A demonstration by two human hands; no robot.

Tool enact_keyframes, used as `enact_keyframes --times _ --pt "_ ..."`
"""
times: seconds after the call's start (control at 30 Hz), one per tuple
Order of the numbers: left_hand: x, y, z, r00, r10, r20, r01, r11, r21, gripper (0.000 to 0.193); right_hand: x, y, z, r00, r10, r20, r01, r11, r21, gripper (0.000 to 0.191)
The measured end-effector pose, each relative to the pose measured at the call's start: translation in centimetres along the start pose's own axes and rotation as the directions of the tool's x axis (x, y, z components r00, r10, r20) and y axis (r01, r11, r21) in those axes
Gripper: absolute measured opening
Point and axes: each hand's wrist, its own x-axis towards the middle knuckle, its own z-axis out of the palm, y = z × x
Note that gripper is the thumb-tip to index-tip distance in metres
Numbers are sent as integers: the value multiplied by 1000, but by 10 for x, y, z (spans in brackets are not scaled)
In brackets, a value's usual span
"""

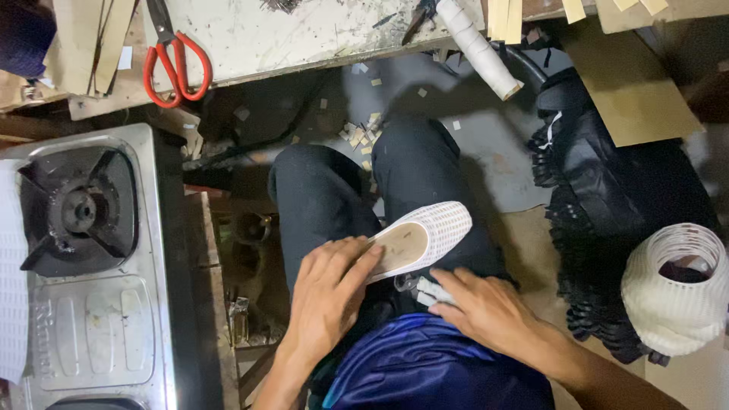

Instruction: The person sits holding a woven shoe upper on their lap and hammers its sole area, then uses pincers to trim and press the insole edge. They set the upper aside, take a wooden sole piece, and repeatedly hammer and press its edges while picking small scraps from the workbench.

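We look down at our own lap, and some things are hard to see. Our left hand (330,292) covers the near end of the shoe sole (414,239), so we cannot see that end. Under our right hand (486,307) there is a small pale thing (425,290) that we cannot make out, because the fingers hide most of it. The dark space under the table (304,38) is too dim to tell what lies there. The stove (91,266) is cut off at the left and bottom edge. The sole lies on our lap, across the dark trousers (334,190), with its white dotted tip pointing up and to the right. Our left hand lies flat on it, palm down, fingers stretched out and close together, pressing the tan inside of the sole. It is not curled around it. Our right hand rests beside the sole, just below it, with the fingers bent a little and the tips on the small pale thing. We cannot tell if it grips that thing. Red scissors (175,64) lie on the table, well apart from both hands. A white roll (676,292) sits at the right.
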Motion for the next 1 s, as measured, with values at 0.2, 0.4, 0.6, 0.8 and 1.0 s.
enact_keyframes --times 0.2,0.4,0.6,0.8,1.0 --pt "14 7 -7 985 1 -175 11 998 70 61 -43 3 2 959 -160 -233 222 937 269 41" --pt "21 17 -4 998 -47 -40 57 949 311 86 -57 7 5 973 210 -98 -91 733 674 62" --pt "19 20 -6 990 -137 41 113 923 367 91 -29 16 15 878 322 354 -453 321 832 59" --pt "15 15 3 991 100 -90 -44 873 485 66 -5 18 -12 894 182 409 -406 -60 912 68" --pt "15 -14 4 987 144 -77 -80 837 541 55 29 25 -35 864 102 493 -479 -130 868 50"
